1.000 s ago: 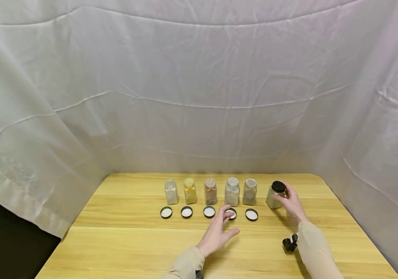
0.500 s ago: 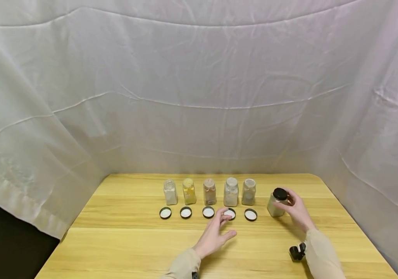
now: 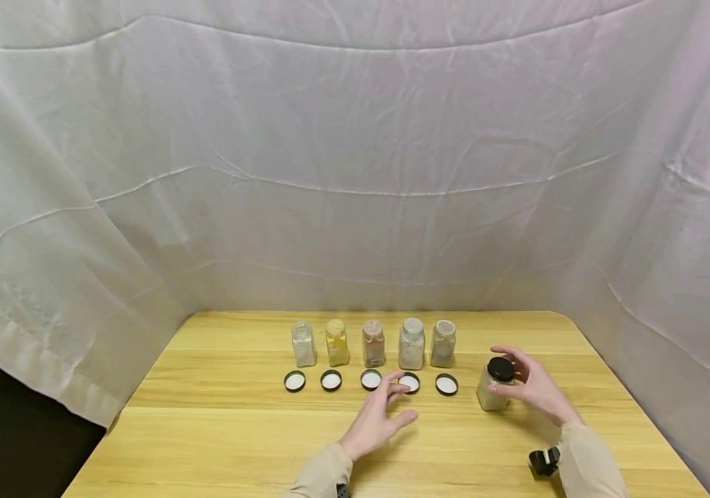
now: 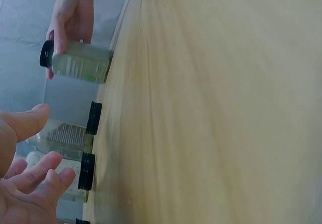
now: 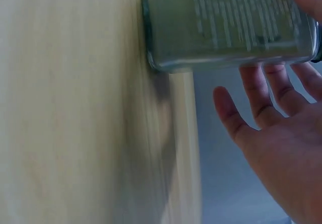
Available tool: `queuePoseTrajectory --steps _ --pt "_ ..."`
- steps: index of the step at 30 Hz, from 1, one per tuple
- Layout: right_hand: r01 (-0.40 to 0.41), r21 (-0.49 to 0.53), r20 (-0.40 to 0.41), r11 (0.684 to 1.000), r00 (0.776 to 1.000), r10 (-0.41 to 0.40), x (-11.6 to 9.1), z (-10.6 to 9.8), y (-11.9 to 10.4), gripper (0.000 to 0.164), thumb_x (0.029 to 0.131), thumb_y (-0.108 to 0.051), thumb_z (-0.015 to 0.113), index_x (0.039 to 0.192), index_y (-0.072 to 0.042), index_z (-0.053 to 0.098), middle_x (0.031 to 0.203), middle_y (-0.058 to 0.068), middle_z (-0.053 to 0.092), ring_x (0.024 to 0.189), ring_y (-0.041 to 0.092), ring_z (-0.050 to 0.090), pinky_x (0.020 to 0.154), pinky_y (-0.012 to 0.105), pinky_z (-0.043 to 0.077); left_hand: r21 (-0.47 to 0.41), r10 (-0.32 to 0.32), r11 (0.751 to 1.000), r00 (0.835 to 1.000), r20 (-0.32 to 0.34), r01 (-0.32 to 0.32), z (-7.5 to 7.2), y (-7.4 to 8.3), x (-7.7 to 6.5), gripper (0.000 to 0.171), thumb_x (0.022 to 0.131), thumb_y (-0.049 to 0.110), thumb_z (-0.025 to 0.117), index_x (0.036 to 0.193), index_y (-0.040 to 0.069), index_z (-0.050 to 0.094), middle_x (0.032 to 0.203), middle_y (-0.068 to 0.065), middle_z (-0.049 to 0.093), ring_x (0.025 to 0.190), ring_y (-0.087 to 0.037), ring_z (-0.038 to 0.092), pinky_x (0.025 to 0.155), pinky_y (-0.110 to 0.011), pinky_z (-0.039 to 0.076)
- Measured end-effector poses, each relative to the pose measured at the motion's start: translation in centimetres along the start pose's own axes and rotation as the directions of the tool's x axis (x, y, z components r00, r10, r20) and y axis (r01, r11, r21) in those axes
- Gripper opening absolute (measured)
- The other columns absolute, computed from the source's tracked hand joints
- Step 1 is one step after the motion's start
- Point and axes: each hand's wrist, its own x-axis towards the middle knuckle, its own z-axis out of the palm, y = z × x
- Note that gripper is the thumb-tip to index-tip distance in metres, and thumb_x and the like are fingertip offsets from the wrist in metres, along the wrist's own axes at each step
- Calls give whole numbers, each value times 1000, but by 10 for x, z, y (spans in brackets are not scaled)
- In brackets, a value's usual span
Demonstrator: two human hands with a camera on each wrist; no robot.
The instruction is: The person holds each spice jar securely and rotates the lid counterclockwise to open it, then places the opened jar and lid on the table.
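At the right of the head view, my right hand (image 3: 540, 389) grips a glass jar (image 3: 491, 396) by its upper part, thumb on one side and fingers on the other. The jar has a black screw lid (image 3: 501, 369), greenish-grey contents and printed lettering, plain in the right wrist view. It is about upright, with its base at or just above the table; I cannot tell which. My left hand (image 3: 370, 422) hovers near the row of loose lids with fingers spread and relaxed, holding nothing. Its fingertips partly cover an upturned lid (image 3: 411, 382).
Behind the lids, several lidless jars stand in a row, including a yellow-filled jar (image 3: 337, 344), a brownish jar (image 3: 373, 344) and a grey jar (image 3: 443, 344). Each has an upturned black lid (image 3: 446, 384) before it. Pale fabric (image 3: 355, 242) hangs around the wooden table (image 3: 236, 443).
My right hand has brought the lidded jar nearer to me, from beside the row of jars to about level with the lids. The left hand has barely shifted.
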Motion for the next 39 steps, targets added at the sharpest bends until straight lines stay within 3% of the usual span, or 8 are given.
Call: queuePoseTrajectory --steps 5,13,21,26,33,36,39 --pt "3 -102 43 995 999 1 -3 2 -7 76 78 -12 86 143 -2 47 124 18 57 103 -5 57 89 18 49 -15 -15 1000 1000 -10 14 -3 -2 0 71 95 22 71 152 5 32 140 -20 59 135 -36 55 118 -47 41" --pt "83 -147 73 986 995 -73 -3 14 -15 75 76 -15 88 140 -6 51 108 8 58 93 -1 58 83 18 48 -11 5 1000 999 -54 -6 -7 -4 0 69 93 24 71 150 6 35 140 -21 60 134 -38 55 118 -53 39" --pt "133 -146 85 980 989 -122 -1 37 -28 80 71 -16 92 139 -2 51 108 7 61 95 -3 56 89 18 48 -37 37 998 992 -119 -42 -9 -6 0 64 95 25 70 147 5 40 136 -20 61 132 -36 56 118 -48 40" --pt "152 -138 109 979 984 -137 4 56 -36 80 69 -19 93 137 -4 53 106 7 60 89 -1 54 81 19 46 -45 82 995 972 -219 -94 -10 -6 1 53 96 28 69 139 2 51 133 -18 62 129 -32 58 117 -41 44" --pt "140 -160 93 977 988 -126 14 87 -47 82 68 -27 94 135 -2 55 122 21 64 89 4 57 80 22 49 -58 142 983 927 -348 -172 -14 -1 2 31 95 22 70 125 15 63 123 -10 69 117 -29 65 106 -40 54" --pt "150 -169 82 974 987 -138 19 102 -52 83 66 -28 95 133 0 56 120 22 65 88 5 59 80 22 51 -59 179 974 908 -379 -217 -15 0 3 26 95 17 70 121 17 65 117 -11 70 110 -29 67 101 -36 56" --pt "149 -173 66 973 988 -140 23 116 -57 82 65 -27 96 132 1 57 114 17 65 84 6 58 76 21 51 -56 198 970 899 -390 -238 -17 -1 4 24 95 16 70 119 17 66 114 -12 71 105 -22 68 97 -33 58"
